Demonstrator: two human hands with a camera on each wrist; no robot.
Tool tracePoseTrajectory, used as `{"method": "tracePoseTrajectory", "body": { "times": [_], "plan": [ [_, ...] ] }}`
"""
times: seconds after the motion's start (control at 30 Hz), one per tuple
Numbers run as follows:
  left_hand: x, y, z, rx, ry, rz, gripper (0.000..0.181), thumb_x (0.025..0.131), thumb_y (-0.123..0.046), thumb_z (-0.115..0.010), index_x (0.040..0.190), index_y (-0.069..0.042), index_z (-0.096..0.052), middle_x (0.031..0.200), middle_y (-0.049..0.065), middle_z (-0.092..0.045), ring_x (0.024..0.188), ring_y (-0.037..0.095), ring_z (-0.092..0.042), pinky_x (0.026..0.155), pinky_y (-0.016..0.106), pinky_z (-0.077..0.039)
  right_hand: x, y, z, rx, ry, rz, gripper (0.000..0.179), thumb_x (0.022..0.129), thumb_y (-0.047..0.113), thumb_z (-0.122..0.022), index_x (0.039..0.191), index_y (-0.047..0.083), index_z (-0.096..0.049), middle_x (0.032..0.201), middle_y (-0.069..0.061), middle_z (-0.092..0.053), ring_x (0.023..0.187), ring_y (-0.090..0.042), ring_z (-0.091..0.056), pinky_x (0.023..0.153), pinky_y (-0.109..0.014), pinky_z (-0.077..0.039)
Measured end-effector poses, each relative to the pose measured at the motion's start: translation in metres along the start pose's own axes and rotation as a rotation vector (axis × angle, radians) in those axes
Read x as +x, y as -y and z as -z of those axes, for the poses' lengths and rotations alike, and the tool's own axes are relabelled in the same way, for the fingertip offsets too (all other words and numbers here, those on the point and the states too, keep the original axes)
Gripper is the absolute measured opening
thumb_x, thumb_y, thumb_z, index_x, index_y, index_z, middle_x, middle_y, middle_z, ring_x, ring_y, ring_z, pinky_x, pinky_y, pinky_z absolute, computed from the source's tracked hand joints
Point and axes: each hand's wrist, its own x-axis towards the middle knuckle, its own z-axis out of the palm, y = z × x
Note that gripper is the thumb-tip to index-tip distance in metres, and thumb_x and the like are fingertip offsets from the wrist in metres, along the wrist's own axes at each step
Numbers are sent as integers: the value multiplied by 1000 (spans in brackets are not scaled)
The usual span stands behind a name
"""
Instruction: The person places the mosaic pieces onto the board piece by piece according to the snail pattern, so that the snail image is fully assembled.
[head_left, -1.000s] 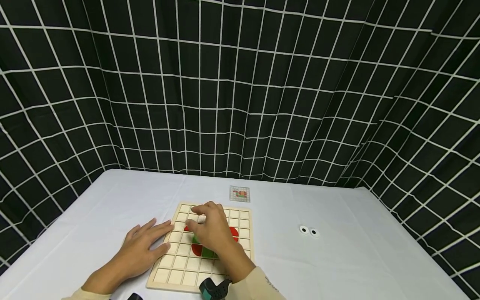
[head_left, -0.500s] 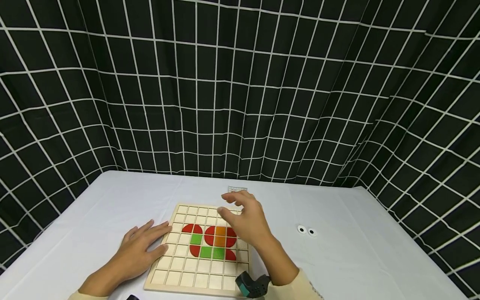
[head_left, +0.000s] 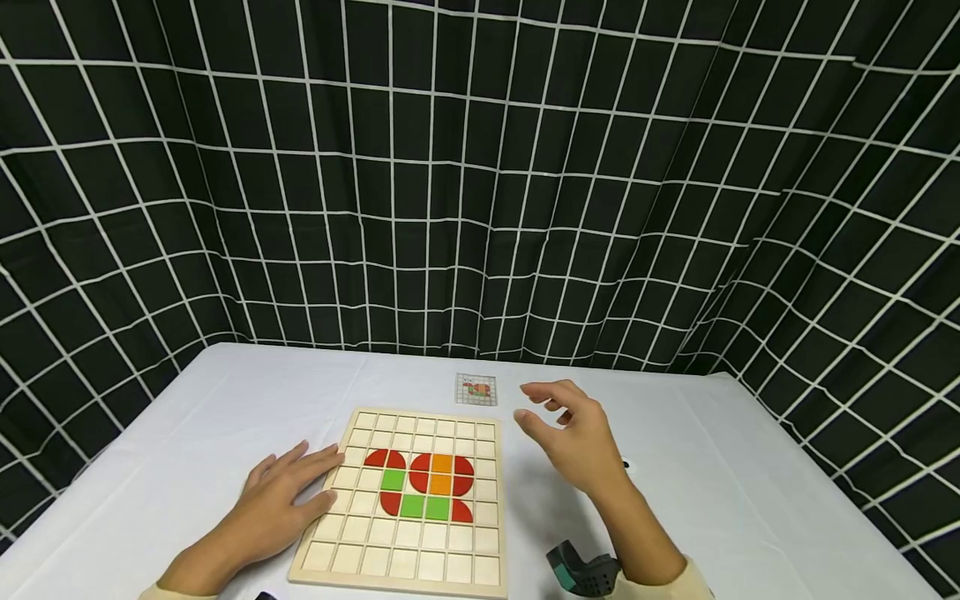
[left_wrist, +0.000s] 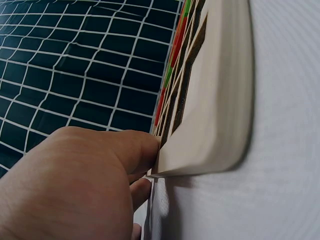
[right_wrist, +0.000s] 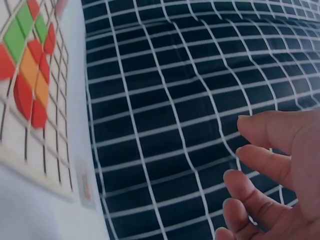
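Observation:
A pale wooden grid board lies on the white table. Red tiles, green tiles and orange tiles form a snail-like figure in its cells. My left hand rests at the board's left edge, fingertips and thumb on the frame; in the left wrist view the thumb touches the board's corner region. Off the board's right side my right hand hovers over the table, fingers loosely bent, nothing between them. A white disc with a black dot is mostly hidden behind the right wrist.
A small printed card with a gridded coloured picture lies beyond the board. Black curtain with white grid lines surrounds the table's back and sides. A dark strap device sits at the right wrist.
My right hand has moved right, from over the tiles to beside the board, uncovering the figure and the card. It now covers most of the two eye-like discs. The left hand stays put.

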Motion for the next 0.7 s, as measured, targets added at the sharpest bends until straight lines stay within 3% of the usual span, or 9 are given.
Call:
{"method": "tracePoseTrajectory", "body": {
  "times": [0.33, 0.53, 0.7],
  "plan": [
    [-2, -2, -1, -3, 9, 15, 41, 91, -26, -66, 130, -13, -62, 138, 6, -53, 134, 44, -32, 102, 65, -13, -9, -33, 31, -11, -2, 5, 25, 84, 11, -75, 109, 14, -72, 104, 2, -66, 90, -14, -53, 74, -36, -44],
    [-2, -3, 0, -3, 9, 18, 41, 91, -26, -66, 130, -12, -62, 138, 7, -54, 134, 44, -32, 102, 65, -12, -15, -68, 44, 44, -25, 77, 28, 86, -1, -70, 112, 10, -70, 108, -3, -65, 90, -16, -52, 71, -31, -42],
    [-1, -3, 1, 1, 2, 8, 42, 91, -26, -66, 130, -12, -61, 138, 8, -54, 133, 45, -32, 102, 65, -12, -18, -99, 53, 39, -75, 48, 33, 85, -11, -64, 113, 6, -69, 107, -5, -65, 92, -19, -51, 71, -25, -42]
  ]
}}
